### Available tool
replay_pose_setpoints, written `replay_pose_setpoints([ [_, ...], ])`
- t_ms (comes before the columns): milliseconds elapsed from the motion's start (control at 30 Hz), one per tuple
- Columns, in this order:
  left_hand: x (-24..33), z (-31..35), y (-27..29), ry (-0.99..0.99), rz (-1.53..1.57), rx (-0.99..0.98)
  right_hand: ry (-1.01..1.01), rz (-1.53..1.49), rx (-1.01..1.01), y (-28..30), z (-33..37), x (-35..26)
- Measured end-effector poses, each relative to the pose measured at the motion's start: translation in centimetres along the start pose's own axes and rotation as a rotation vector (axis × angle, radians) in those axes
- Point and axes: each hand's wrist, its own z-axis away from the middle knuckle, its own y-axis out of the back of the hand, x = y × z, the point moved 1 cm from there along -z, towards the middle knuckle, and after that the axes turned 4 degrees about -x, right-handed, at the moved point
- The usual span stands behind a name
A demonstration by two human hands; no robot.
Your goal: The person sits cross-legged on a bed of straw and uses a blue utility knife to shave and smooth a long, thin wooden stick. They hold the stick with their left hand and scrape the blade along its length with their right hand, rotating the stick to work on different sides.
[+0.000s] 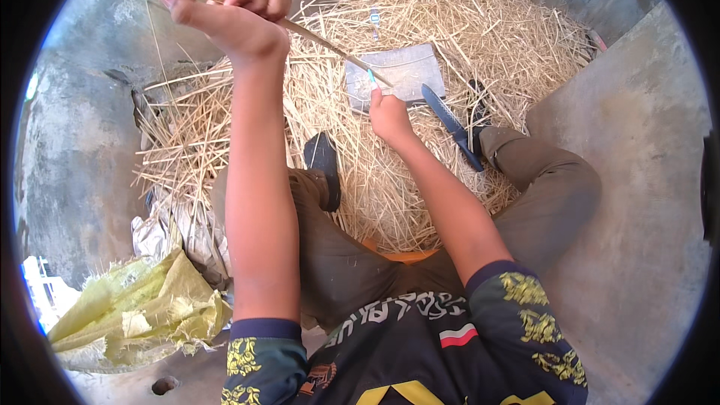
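A long, thin strip of what looks like split bamboo (328, 43) slants down from the upper left to the board. High at the upper left, my left hand (251, 19) is closed round it, the thumb stretched along it. Near the strip's lower end, my right hand (391, 115) grips a small slim tool (372, 77) with a turquoise part. That tool touches or lies close to the strip; most of it is hidden in the fist. Beneath is a flat grey board (427, 79). Right of it lies a large dark-bladed knife (447, 118) with a black handle.
Straw-like shavings (495, 37) cover the ground between concrete walls (622, 127). My legs are spread, with a dark shoe (322, 169) left of the board. A torn yellow sack (142, 304) lies at the lower left. A small blue-and-grey object (374, 20) rests beyond the board.
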Motion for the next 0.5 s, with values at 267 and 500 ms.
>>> replay_pose_setpoints([
  [267, -0.1, 0.0, 0.1, -0.007, 0.007, -0.073, -0.338, -1.273, -0.672, 4.5, 3.5, -0.9],
  [500, 0.0, 0.9, -0.8, 0.001, -0.013, -0.113, -0.153, -1.285, -0.47, 5.6, 4.3, -1.7],
])
